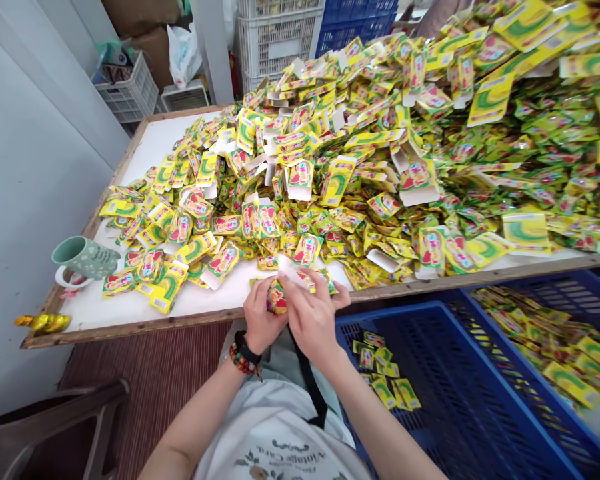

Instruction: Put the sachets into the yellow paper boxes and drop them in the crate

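At the table's front edge my two hands meet around a small yellow-green candy box point(277, 297). My left hand point(261, 319) has its fingers wrapped round the box's left side. Against its top and right side press the fingers of my right hand point(311, 313), which hide much of it; a white flap shows by the fingertips. Just beyond lie another candy box point(307, 249) and a heap of flat yellow boxes and green candy packets point(330, 220). Some boxes in the heap have open white ends.
On the left of the white table point(93, 312) stand a green mug point(87, 257) and a gold-wrapped item point(50, 323). Below the edge, a blue crate point(430, 333) holds several packed boxes; a second blue crate point(530, 360) is fuller. A brown stool point(80, 413) stands lower left.
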